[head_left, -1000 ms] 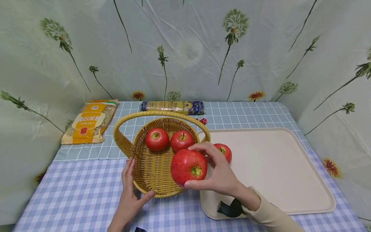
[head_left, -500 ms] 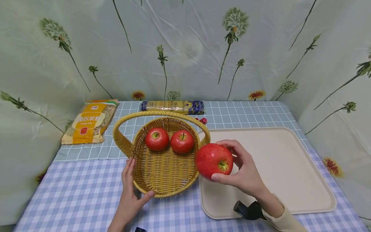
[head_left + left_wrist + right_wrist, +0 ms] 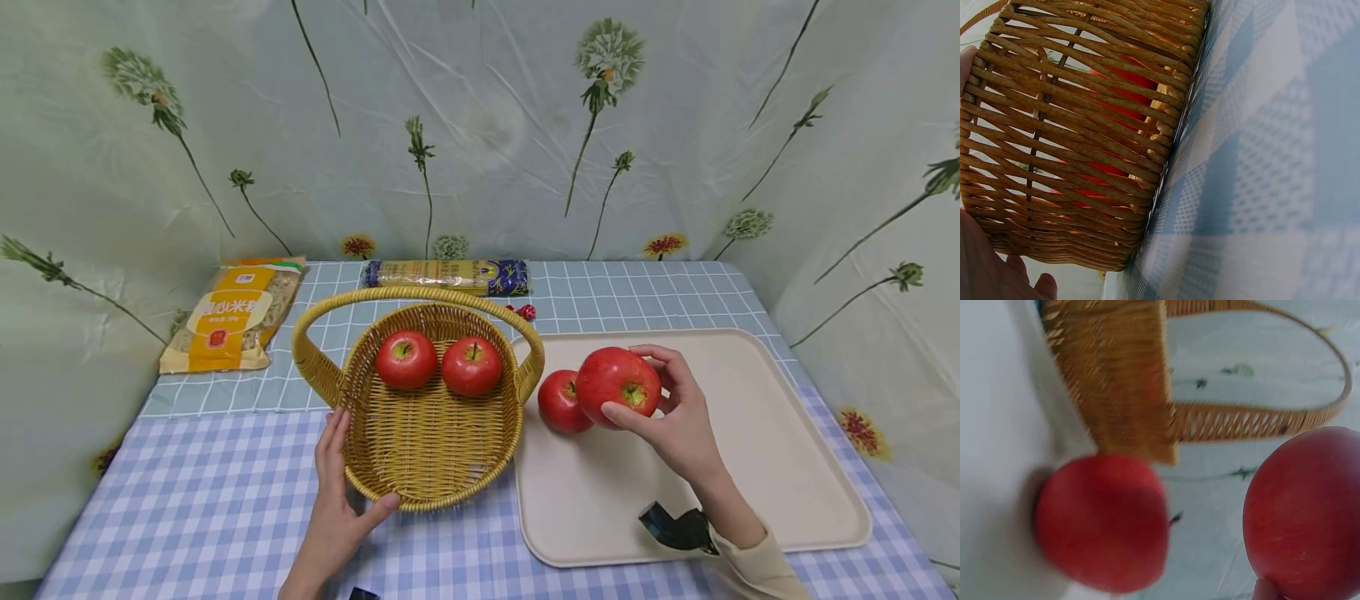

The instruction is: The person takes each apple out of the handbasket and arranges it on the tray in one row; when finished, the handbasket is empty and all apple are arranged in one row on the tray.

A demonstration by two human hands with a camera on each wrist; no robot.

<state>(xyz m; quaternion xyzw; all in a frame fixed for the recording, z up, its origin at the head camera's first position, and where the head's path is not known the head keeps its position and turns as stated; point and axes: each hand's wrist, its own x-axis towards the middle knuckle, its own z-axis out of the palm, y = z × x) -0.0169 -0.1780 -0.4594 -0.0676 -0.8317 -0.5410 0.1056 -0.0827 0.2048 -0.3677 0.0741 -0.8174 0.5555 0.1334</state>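
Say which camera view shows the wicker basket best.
The head view: it shows the wicker basket nearly whole, inside and handle included. The left wrist view shows mostly its woven side, close up; the right wrist view, part of its side and handle.

Beige R slv (image 3: 759, 567), curved blk R-wrist piece (image 3: 681, 531), blk L-wrist piece (image 3: 363, 594)

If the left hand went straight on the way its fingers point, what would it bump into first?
Probably the basket. The left hand seems pressed up against its side, though exact contact is hard to tell.
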